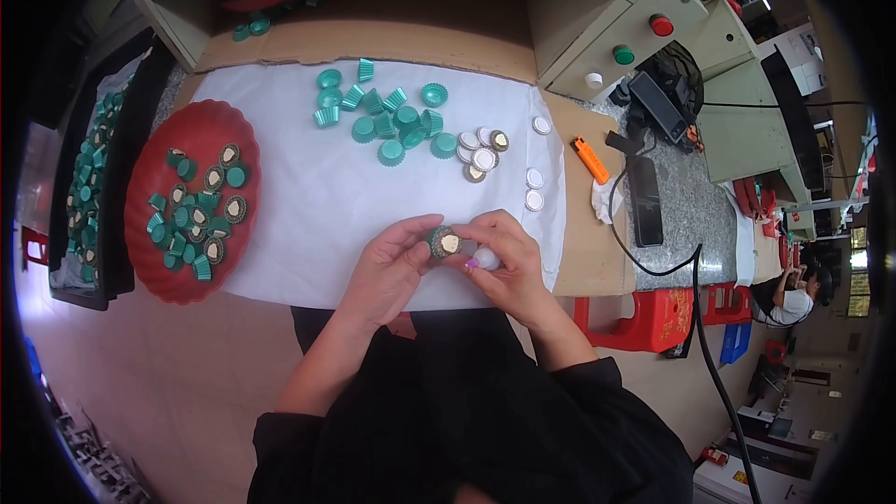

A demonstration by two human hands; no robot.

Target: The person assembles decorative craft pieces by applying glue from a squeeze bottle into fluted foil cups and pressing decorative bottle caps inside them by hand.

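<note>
My left hand (393, 259) pinches a small green fluted cup (444, 243) with a dark beaded rim and a cream piece in its middle. Close beside it, my right hand (509, 261) is closed around a small whitish bottle (483, 258) with a purple part; the fingers cover much of it. Both hands are over the white sheet (299, 224). Beyond them lies a loose group of teal fluted cups (384, 125), some upturned, some on their sides. To their right is a cluster of round white discs with silvery rims (483, 160), with a few single ones farther right.
A red scalloped tray (245, 233) with finished-looking and plain cups stands at left, beside a black crate (93, 297) full of similar cups. At right are an orange cutter (591, 160), a phone (645, 203) and a black cable (664, 273). A red stool (638, 319) and a distant person (794, 303) are farther right.
</note>
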